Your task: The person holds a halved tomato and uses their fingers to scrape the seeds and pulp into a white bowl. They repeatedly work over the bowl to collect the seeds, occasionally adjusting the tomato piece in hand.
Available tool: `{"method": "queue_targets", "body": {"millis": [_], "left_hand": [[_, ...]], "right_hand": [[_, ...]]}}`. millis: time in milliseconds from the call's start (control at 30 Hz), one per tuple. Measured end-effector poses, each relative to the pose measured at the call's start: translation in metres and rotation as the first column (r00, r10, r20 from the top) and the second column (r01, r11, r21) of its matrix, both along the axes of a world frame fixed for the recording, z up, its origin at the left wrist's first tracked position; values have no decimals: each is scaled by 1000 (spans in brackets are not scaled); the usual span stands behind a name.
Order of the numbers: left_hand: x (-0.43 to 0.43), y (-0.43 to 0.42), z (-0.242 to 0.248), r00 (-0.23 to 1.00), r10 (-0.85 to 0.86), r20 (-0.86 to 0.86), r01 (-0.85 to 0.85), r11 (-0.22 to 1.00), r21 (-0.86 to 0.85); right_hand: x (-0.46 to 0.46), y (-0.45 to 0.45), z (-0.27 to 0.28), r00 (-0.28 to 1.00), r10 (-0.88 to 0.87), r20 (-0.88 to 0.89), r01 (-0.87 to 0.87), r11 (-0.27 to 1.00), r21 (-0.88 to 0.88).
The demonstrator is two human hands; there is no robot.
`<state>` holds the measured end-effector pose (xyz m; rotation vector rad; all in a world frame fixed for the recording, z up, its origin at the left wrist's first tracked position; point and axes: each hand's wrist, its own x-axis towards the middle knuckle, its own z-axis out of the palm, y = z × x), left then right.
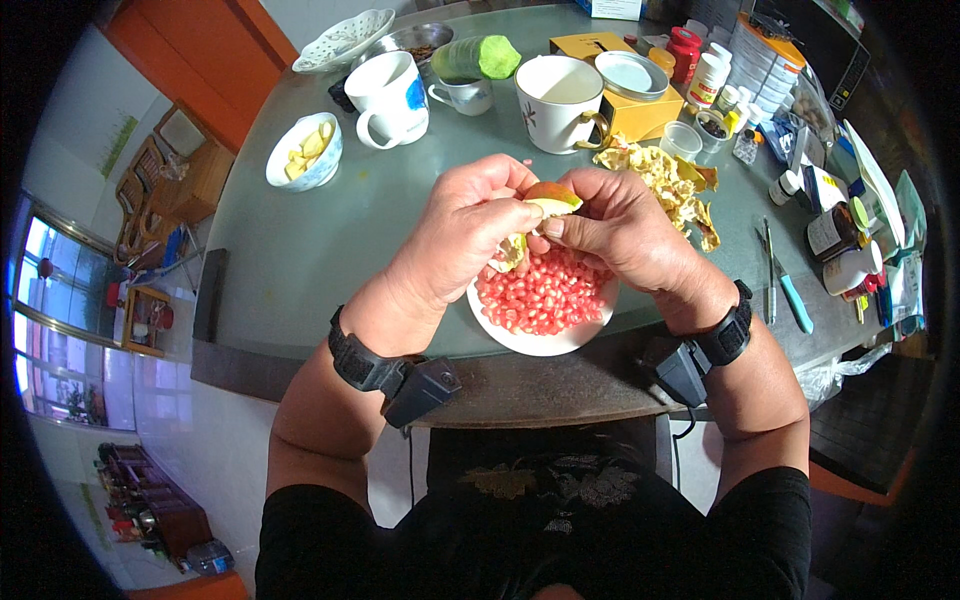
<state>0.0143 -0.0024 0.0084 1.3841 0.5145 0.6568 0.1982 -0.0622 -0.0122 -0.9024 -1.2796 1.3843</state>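
A piece of pomegranate with red and yellow-green rind (555, 196) is pinched between my left hand (484, 225) and my right hand (619, 229). Both thumbs press on its pale inner side. Beneath my left fingers shows another bit of pale, yellowish rind (510, 253); whether it joins the piece above I cannot tell. Directly below the hands, a white plate (541, 346) holds a heap of pinkish-red pomegranate arils (541, 296). Torn rind and membrane (667, 180) lie in a pile just beyond my right hand.
At the left stands a bowl of pale yellow pieces (304, 154). Behind are a white mug (390, 97), a gold-handled cup (559, 105) and a cut green vegetable (476, 58). On the right lie a turquoise-handled knife (793, 300) and several bottles (832, 231). The table's front edge (555, 386) is close to my body.
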Motion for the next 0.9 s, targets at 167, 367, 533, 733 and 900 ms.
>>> {"method": "queue_targets", "body": {"millis": [167, 367, 533, 733, 900], "left_hand": [[0, 0, 0, 1000, 13, 16, -12, 998, -58], [2, 1, -4, 999, 48, 0, -48, 999, -4], [3, -1, -1, 998, 65, -19, -65, 998, -8], [-9, 10, 10, 992, 123, -1, -123, 991, -54], [-9, 14, 4, 989, 147, -16, -147, 988, -43]], "right_hand": [[0, -1, 3, 999, 18, -44, -20, 999, -32], [-2, -3, 10, 1000, 14, -2, -14, 998, -61], [2, -3, 10, 989, -38, 145, 46, 998, -53], [-7, -5, -1, 751, -374, 545, 102, 880, 463], [-18, -10, -1, 509, -508, 695, -91, 771, 630]]}}
